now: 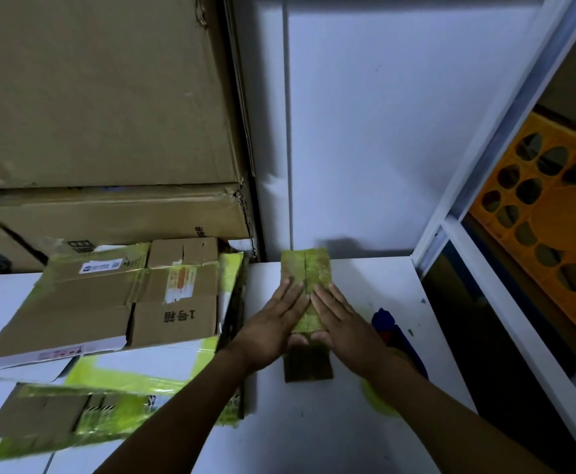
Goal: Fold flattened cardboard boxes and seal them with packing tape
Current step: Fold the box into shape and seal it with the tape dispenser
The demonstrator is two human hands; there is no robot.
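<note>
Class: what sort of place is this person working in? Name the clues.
Probably a stockroom or packing area: large cartons stacked against the wall, a pile of flattened boxes on the white table, and an orange crate in white shelving.

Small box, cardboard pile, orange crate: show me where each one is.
small box (317, 268), head view, far end of its top.
cardboard pile (84, 302), head view, top flattened sheet.
orange crate (553, 213), head view, solid middle of its side.
</note>
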